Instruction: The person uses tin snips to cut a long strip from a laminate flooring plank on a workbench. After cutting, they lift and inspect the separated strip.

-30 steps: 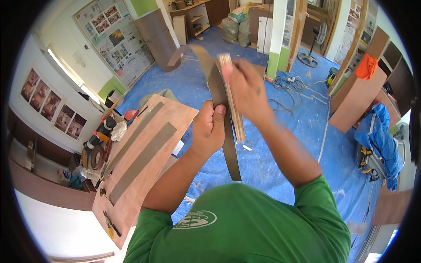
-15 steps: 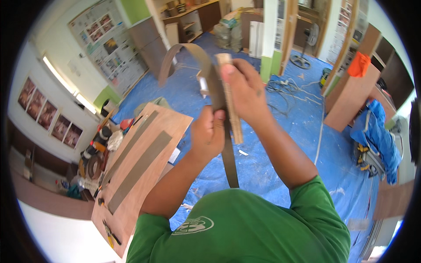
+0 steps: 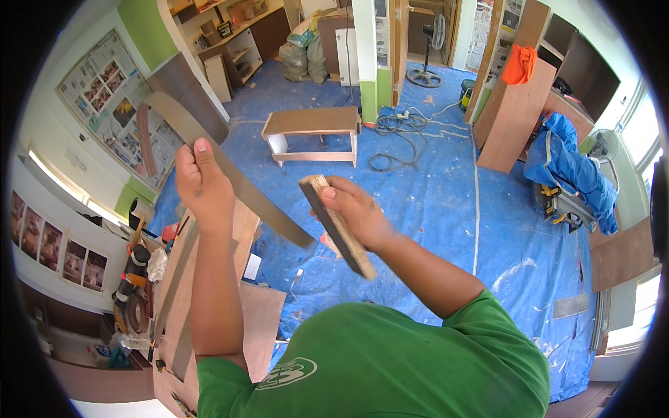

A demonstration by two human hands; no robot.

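My left hand [image 3: 208, 187] grips a long, thin, flexible brown-grey strip [image 3: 268, 211], thumb up along it. One part of the strip curls over to the far left; its other end slants down to the right, apart from the block. In my right hand [image 3: 359, 214] is a short wooden block [image 3: 348, 242] with a dark face turned toward the strip; whether that face is sandpaper I cannot tell. Below my left forearm lies a plywood sheet [image 3: 261, 310] with similar strips [image 3: 167, 289] on it, partly hidden by the arm.
A low brown-topped bench [image 3: 313, 121] stands ahead on the blue floor sheet [image 3: 446, 230]. Cables [image 3: 397, 139] lie beyond it, near a fan [image 3: 426, 56]. Boards with an orange cloth [image 3: 520, 65] and a blue tarp [image 3: 568, 157] are at right. Tools [image 3: 132, 279] crowd the left side.
The hands have moved apart and the block has come away from the strip. My left hand went left with the strip; my right hand came lower. The view has shifted, showing the bench fully.
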